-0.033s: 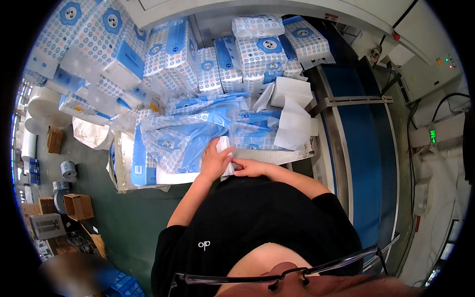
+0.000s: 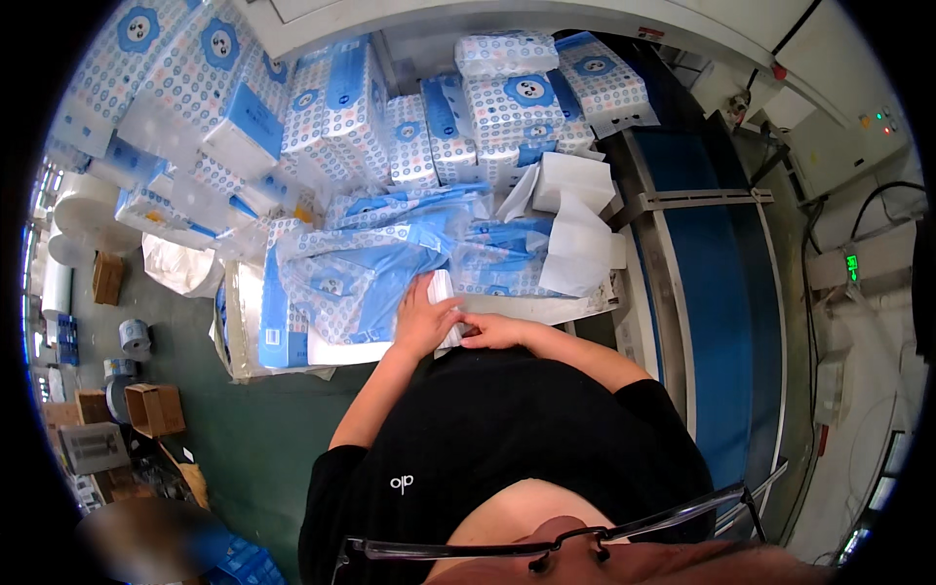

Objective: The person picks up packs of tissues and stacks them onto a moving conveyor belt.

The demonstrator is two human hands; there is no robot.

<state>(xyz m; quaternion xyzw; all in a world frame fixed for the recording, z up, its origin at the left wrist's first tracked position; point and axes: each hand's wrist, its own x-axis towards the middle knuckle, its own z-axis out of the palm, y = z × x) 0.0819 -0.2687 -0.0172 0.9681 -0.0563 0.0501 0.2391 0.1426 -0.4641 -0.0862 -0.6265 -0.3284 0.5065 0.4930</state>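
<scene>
A small white stack of folded tissues (image 2: 443,288) stands at the table's near edge, close to my body. My left hand (image 2: 422,320) is wrapped over its left side, fingers closed on it. From the right, my right hand (image 2: 493,331) presses against the stack's near end with its fingers bent; part of them is hidden. Directly left of the stack lies a crumpled blue and white printed plastic bag (image 2: 366,278). Behind it is another flattened printed bag (image 2: 502,255), with a loose white tissue sheet (image 2: 579,249) draped at its right.
Printed tissue packs (image 2: 515,105) are piled along the back, with larger packs (image 2: 244,122) at the left. A white tissue block (image 2: 573,183) sits behind the loose sheet. To the right runs a blue conveyor belt (image 2: 726,322) with metal rails. Cardboard boxes (image 2: 156,408) stand on the green floor.
</scene>
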